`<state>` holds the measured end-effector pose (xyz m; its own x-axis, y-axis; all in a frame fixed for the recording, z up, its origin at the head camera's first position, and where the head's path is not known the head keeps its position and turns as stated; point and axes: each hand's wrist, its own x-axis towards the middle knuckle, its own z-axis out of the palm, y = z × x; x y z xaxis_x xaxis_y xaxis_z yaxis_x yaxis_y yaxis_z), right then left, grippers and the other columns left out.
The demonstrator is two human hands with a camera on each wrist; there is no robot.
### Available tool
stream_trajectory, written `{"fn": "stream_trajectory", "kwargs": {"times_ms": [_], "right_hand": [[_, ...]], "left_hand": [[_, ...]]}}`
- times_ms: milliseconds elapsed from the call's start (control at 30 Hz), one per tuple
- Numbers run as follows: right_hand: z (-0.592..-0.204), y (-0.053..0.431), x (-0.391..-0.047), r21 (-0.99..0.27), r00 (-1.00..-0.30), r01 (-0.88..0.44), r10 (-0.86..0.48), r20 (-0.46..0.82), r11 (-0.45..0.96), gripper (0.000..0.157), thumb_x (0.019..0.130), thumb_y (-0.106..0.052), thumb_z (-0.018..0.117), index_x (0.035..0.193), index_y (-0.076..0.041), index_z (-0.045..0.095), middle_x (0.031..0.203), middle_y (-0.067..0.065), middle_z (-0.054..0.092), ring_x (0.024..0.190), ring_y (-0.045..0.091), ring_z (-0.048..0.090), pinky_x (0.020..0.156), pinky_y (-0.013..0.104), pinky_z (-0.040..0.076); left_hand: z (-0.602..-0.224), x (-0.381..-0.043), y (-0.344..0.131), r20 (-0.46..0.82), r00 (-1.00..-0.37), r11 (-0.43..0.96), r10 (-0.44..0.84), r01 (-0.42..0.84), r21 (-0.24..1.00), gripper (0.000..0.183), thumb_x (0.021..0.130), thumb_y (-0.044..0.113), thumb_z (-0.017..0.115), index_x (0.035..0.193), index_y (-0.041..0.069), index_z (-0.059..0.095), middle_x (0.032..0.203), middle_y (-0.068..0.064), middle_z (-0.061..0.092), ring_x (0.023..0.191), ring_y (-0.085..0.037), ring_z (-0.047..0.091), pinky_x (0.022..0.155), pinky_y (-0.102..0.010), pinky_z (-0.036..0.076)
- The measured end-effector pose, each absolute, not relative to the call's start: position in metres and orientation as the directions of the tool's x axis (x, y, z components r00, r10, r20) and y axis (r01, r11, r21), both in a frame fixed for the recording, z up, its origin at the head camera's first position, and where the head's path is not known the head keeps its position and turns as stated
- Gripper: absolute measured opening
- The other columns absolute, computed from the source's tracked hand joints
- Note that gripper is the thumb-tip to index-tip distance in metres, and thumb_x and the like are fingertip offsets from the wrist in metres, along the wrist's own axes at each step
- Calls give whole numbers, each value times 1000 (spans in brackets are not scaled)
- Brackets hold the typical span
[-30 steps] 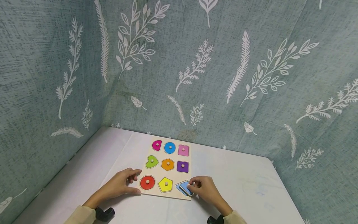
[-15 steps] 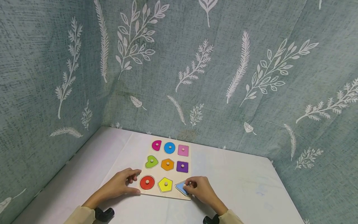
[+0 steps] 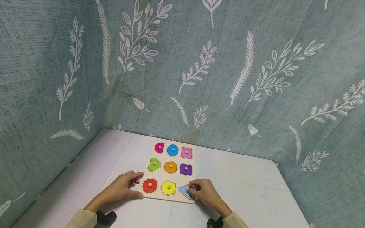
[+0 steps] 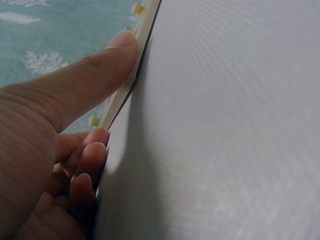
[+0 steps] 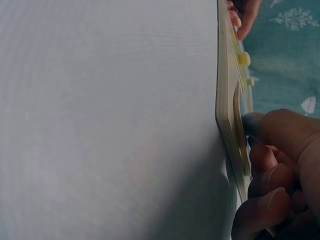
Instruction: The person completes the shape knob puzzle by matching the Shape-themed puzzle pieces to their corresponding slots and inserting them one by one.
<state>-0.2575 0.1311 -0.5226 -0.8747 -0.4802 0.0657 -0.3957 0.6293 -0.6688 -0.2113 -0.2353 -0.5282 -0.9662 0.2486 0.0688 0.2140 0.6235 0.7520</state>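
A wooden knob puzzle board (image 3: 168, 177) lies on the white table, bearing colourful shape pieces. My right hand (image 3: 206, 191) pinches the knob of the blue triangle piece (image 3: 183, 189) at the board's near right corner. In the right wrist view, that triangle's edge (image 5: 241, 142) stands a little proud of the board's surface. My left hand (image 3: 122, 186) rests at the board's left edge, thumb and index finger spread apart. Seen from the left wrist, the thumb (image 4: 112, 60) touches the board's side, while the other fingers bend loosely.
Beside the triangle sit a yellow pentagon (image 3: 168, 192) and a red circle (image 3: 149, 190). Further rows hold a green heart (image 3: 152, 166), orange hexagon (image 3: 168, 170), purple square (image 3: 183, 172) and other pieces. A patterned green cloth (image 3: 171, 79) hangs behind the white-covered table (image 3: 242, 186).
My right hand has brought the blue triangle left and down, from overlapping its matching outline to lining up with it. The left hand has stayed at the board's edge.
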Motion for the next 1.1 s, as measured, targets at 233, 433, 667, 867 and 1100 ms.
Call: {"fn": "stream_trajectory", "kwargs": {"times_ms": [233,433,667,867,1100], "right_hand": [[-521,132,-259,-653,-846,-437,-528,67,618,5,91,-19,78,88,-18,75,65,-12,54,60,1,47,53,19,38],[-522,133,-261,-648,-840,-445,-538,65,618,7,91,-20,79,86,-19,74,64,-13,54,59,1,46,52,19,37],[-523,134,-259,-666,-862,-390,-506,23,635,7,90,-22,80,86,-18,75,62,-12,54,57,2,46,50,19,35],[-522,134,-256,-665,-883,-360,-469,17,655,10,89,-25,82,94,-19,76,65,-10,56,58,4,47,50,20,37],[-521,136,-254,-648,-911,-322,-412,15,690,26,86,-32,85,108,-18,80,66,-10,57,60,7,48,50,21,38]], "left_hand": [[-531,-212,-236,68,-964,623,257,219,751,85,66,33,98,135,-2,62,92,3,54,87,-13,49,74,-24,44],[-530,-212,-234,63,-966,630,251,213,747,86,65,34,98,135,-1,63,92,3,54,87,-14,50,74,-24,44],[-531,-213,-234,64,-962,625,266,222,748,85,66,33,98,135,-1,63,92,4,53,87,-14,49,75,-24,44],[-533,-214,-234,45,-968,635,246,196,747,87,64,38,98,135,0,64,93,5,53,88,-14,50,74,-23,45],[-531,-215,-235,57,-967,630,249,206,749,87,64,37,98,135,0,63,92,5,54,87,-14,50,73,-24,44]]}}
